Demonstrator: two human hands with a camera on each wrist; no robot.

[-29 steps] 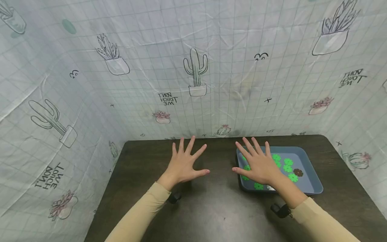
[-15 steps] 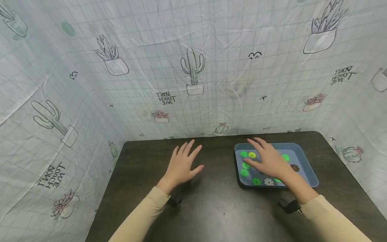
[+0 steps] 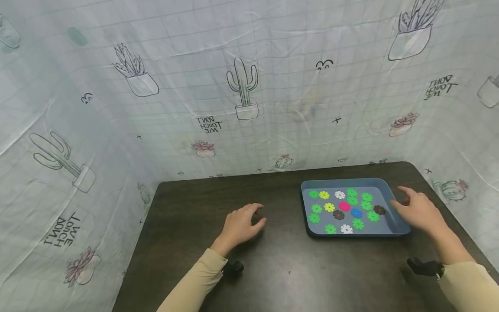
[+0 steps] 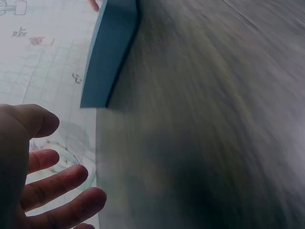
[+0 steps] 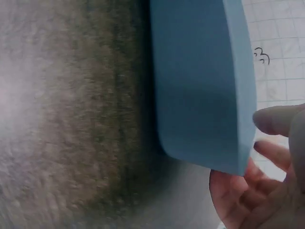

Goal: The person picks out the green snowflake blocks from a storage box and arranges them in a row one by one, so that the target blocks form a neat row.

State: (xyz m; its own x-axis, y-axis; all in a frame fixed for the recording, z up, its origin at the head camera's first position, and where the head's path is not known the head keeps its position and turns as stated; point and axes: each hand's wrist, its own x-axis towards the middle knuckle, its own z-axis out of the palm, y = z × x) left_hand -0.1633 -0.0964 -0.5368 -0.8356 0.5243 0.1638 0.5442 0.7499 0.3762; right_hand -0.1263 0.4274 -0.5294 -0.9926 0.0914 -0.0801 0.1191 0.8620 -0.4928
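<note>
A blue-grey tray (image 3: 397, 227) lies at the right of the dark table. Flat flower-shaped discs rest in it: several green discs (image 3: 358, 224), yellow discs (image 3: 329, 207), white discs (image 3: 346, 229), brown discs (image 3: 338, 214), one pink disc (image 3: 345, 206) and one blue disc (image 3: 356, 212). My right hand (image 3: 421, 212) is at the tray's right end, thumb near the rim, fingers bent loosely outside; contact is unclear. In the right wrist view the tray's wall (image 5: 200, 95) stands beside the fingertips. Left of the tray, my left hand (image 3: 239, 225) hovers over the table, fingers slightly bent, holding nothing.
The dark wooden table (image 3: 280, 268) has rounded far corners. A white cloth (image 3: 288, 86) printed with cacti and a grid hangs behind it and along both sides. Dark wrist cameras sit under both sleeves.
My right hand has moved right from over the tray to its right end, uncovering the discs. My left hand has lowered slightly, its spread fingers now bent together.
</note>
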